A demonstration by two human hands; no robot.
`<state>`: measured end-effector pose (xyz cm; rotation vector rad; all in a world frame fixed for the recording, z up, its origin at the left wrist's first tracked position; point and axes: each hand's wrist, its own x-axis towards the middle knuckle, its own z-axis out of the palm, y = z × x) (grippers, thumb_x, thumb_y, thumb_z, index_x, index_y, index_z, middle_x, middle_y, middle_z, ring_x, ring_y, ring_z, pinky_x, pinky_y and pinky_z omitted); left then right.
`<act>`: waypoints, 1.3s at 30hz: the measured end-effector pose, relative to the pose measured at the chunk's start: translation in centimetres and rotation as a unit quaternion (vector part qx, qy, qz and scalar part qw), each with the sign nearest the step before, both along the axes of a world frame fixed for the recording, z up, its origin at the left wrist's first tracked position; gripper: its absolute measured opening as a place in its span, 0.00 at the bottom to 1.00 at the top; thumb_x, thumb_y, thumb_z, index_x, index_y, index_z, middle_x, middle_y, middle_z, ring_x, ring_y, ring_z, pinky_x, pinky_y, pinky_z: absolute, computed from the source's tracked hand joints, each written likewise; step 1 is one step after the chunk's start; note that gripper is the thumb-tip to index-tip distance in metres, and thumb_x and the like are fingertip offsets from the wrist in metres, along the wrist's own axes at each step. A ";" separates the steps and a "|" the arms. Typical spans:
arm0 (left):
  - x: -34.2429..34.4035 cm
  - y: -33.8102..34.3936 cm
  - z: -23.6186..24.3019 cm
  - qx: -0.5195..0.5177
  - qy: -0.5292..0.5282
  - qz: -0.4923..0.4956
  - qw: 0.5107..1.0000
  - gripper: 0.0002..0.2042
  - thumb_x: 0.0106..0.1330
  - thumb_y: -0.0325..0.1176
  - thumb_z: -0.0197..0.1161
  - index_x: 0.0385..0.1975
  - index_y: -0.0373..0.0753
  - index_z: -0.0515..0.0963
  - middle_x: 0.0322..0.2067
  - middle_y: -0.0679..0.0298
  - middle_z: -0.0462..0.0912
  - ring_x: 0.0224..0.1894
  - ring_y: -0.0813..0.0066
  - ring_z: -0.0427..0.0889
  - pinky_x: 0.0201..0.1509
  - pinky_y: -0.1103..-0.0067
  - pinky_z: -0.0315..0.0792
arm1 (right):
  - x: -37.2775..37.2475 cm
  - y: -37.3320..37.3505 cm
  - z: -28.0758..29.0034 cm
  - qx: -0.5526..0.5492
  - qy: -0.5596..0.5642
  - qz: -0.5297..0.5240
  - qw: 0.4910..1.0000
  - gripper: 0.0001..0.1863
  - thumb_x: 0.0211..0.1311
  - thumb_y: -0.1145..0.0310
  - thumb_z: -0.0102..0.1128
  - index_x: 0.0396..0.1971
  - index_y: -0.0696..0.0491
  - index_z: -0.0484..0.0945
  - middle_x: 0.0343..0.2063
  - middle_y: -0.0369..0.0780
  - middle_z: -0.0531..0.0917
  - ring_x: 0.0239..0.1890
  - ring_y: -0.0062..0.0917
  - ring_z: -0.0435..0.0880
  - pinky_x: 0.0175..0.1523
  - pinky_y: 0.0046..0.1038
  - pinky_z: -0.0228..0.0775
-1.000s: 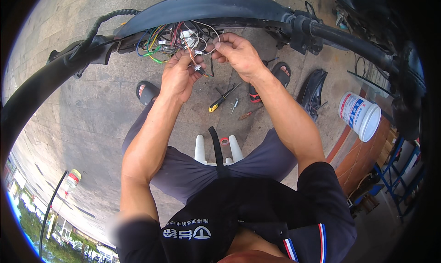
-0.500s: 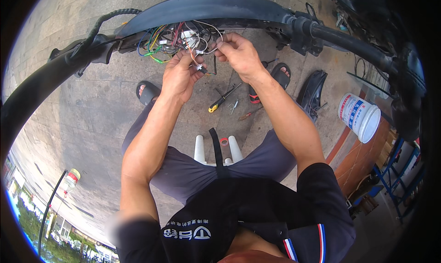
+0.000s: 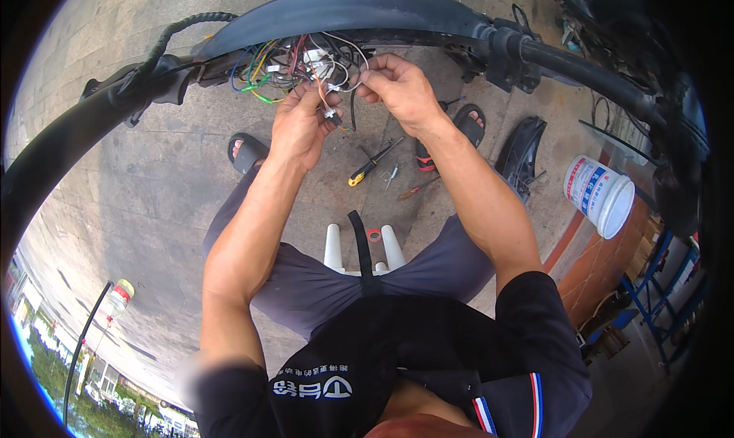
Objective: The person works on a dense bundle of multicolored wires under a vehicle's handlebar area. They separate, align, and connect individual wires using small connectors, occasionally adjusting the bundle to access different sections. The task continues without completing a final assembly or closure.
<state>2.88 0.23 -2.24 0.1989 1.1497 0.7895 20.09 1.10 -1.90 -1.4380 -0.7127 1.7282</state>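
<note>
My left hand (image 3: 300, 128) is closed on thin wires, and a small white-and-black connector (image 3: 332, 116) sticks out beside its fingertips. Between thumb and fingers, my right hand (image 3: 399, 92) pinches a thin pale wire (image 3: 359, 50) that loops down from the harness. Both hands are just below a tangled wire harness (image 3: 294, 62) with white connectors and blue, yellow, green, red and black strands. The harness hangs out under a curved dark panel (image 3: 344, 14) on a black tubular frame (image 3: 577, 69). The gripped wire ends are partly hidden by the fingers.
On the paved ground between my feet lie a yellow-and-black screwdriver (image 3: 371, 165), a small metal tool (image 3: 392, 176) and red-handled pliers (image 3: 417, 189). A red tape roll (image 3: 374, 235) sits near the white stool (image 3: 332, 247). To the right are a dark plastic part (image 3: 518, 151) and a white bucket (image 3: 600, 197).
My right hand has shifted slightly left, still pinching the pale wire. The dark wire hanging below the hands has swung a little left. My left hand stays nearly in place.
</note>
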 end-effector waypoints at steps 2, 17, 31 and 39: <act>0.1 0.0 -0.2 0.002 -0.002 0.008 1.000 0.07 0.64 0.36 0.57 0.34 0.41 0.71 0.26 0.65 0.79 0.26 0.76 0.77 0.29 0.82 0.72 | 0.0 0.0 -0.1 -0.004 -0.004 0.004 1.000 0.09 0.58 0.73 0.54 0.38 0.60 0.73 0.28 0.37 0.80 0.30 0.17 0.78 0.36 0.19 0.70; 0.1 -0.1 0.1 0.009 0.004 0.006 1.000 0.08 0.64 0.34 0.56 0.37 0.37 0.73 0.25 0.65 0.79 0.24 0.78 0.76 0.27 0.84 0.71 | -0.1 -0.1 -0.7 -0.007 -0.001 0.008 1.000 0.07 0.58 0.74 0.54 0.37 0.59 0.73 0.28 0.36 0.79 0.29 0.16 0.77 0.35 0.19 0.69; 0.1 -0.1 0.1 0.011 -0.003 0.022 1.000 0.06 0.64 0.32 0.56 0.34 0.36 0.72 0.25 0.62 0.78 0.25 0.76 0.74 0.29 0.82 0.70 | -0.3 -0.1 -0.2 0.001 0.048 0.025 0.999 0.13 0.59 0.72 0.53 0.43 0.58 0.73 0.29 0.34 0.79 0.28 0.14 0.73 0.35 0.18 0.67; -0.1 -0.1 -0.1 0.017 -0.001 0.013 1.000 0.07 0.64 0.32 0.55 0.35 0.35 0.72 0.26 0.61 0.77 0.25 0.75 0.74 0.29 0.81 0.70 | -0.7 -0.1 -0.2 0.024 0.015 0.106 0.994 0.13 0.60 0.71 0.50 0.44 0.57 0.74 0.27 0.32 0.76 0.27 0.12 0.71 0.34 0.16 0.66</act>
